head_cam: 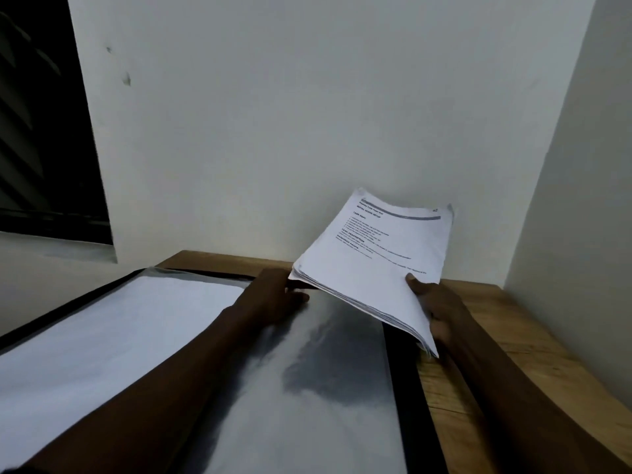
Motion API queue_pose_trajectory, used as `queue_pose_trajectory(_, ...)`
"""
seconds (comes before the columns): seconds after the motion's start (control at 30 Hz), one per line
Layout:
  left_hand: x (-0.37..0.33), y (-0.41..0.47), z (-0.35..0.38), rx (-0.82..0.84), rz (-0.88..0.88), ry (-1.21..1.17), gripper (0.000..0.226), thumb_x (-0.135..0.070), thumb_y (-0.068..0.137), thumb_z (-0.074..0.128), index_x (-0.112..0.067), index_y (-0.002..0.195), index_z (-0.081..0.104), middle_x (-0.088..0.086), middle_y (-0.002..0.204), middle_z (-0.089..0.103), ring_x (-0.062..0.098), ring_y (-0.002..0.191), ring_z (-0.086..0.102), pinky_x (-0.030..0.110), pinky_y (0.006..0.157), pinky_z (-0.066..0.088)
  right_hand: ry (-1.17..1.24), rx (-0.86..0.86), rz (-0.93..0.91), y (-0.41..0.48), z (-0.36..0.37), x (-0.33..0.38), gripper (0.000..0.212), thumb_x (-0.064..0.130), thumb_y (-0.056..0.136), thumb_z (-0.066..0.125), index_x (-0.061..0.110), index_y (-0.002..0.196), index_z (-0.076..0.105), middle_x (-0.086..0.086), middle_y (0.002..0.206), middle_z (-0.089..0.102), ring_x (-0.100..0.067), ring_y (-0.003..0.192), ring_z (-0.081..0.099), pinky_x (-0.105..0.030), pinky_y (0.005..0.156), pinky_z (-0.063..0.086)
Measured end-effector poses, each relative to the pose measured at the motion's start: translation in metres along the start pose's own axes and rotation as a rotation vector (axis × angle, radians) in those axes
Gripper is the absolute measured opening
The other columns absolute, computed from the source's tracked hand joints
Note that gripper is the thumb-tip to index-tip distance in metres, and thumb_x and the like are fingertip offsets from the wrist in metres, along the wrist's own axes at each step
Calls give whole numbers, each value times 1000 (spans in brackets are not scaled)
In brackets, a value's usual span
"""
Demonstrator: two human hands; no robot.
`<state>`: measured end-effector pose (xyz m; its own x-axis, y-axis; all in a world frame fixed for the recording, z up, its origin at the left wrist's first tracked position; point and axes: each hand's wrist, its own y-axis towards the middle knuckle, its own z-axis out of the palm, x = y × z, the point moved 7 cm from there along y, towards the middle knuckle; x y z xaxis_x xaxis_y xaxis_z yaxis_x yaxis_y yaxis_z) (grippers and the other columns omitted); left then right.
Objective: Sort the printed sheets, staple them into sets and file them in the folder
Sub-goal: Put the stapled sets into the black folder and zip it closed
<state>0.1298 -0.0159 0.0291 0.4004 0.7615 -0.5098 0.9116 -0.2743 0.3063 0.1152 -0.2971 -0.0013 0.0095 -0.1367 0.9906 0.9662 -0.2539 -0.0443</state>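
Folder pinned by flat left hand, right hand gripping the sheets, best slid in squarely, edges aligned.

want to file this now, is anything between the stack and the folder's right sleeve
Only the left hand: it rests at the sleeve's top edge, just under the stack's lower left corner. The right hand holds the stack tilted above the folder's right side. Nothing else visible lies on that sleeve.
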Motion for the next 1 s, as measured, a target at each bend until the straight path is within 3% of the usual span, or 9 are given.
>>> queue_pose_trajectory(0.07,-4,1,6,-23,11,-46,4,-21,89,67,-17,91,69,15,109,69,32,103,62,29,75,41,-9,-27,-18,16,-10,-8,96,63,40,87,5,113,66,-12,113,70,-34,99,67,-49,96,51)
queue_pose_trajectory(0.17,-6,6,8,-24,29,-12,21,-33,78,50,-16,67,49,13,81,61,41,97,61,36,71,42,1,-43,25,11,-7,-10,47,36,82,75,5,116,64,-13,111,70,-34,99,67,-50,96,51)
queue_pose_trajectory(0.23,-8,7,7,-27,60,48,15,-33,65,41,-25,57,32,2,65,45,44,93,59,37,67,38,21,-63,51,8,-7,-11,40,28,87,72,5,119,63,-13,112,70,-35,100,67,-52,96,51)
queue_pose_trajectory(0.43,-2,10,6,-78,7,-61,33,-20,72,63,-28,56,36,27,87,66,46,94,62,39,73,44,100,-53,81,10,-5,-11,32,20,90,68,4,118,63,-14,113,70,-35,103,66,-51,96,51)
queue_pose_trajectory(0.6,-4,8,3,-127,59,-33,17,-12,70,47,-20,57,38,31,78,59,51,86,56,36,65,38,136,-40,69,6,-3,-5,33,23,90,67,4,117,62,-14,111,70,-33,100,67,-49,95,51)
queue_pose_trajectory(0.67,-2,9,6,-98,70,69,13,-16,81,48,-11,71,55,23,86,66,44,90,62,42,75,49,201,-45,48,6,-3,4,30,22,92,64,7,118,61,-14,114,69,-32,102,66,-48,89,54)
queue_pose_trajectory(0.73,-7,7,5,-75,108,114,21,-35,79,45,-22,81,61,6,90,71,30,90,65,43,80,51,293,-32,15,5,-2,18,31,21,93,62,8,121,60,-13,116,68,-30,100,67,-44,79,56)
queue_pose_trajectory(0.9,-19,-2,2,-70,192,90,9,-38,75,48,-32,79,53,-12,82,65,19,86,64,37,78,49,283,-103,-103,9,9,65,32,19,95,60,5,123,55,-12,121,63,-27,99,63,-49,93,49)
queue_pose_trajectory(1.0,-15,1,4,-60,205,84,14,-36,75,53,-37,88,59,-18,83,60,14,90,65,34,82,47,154,-197,-231,16,25,90,44,21,96,58,3,136,48,-11,136,55,-26,106,59,-36,95,48)
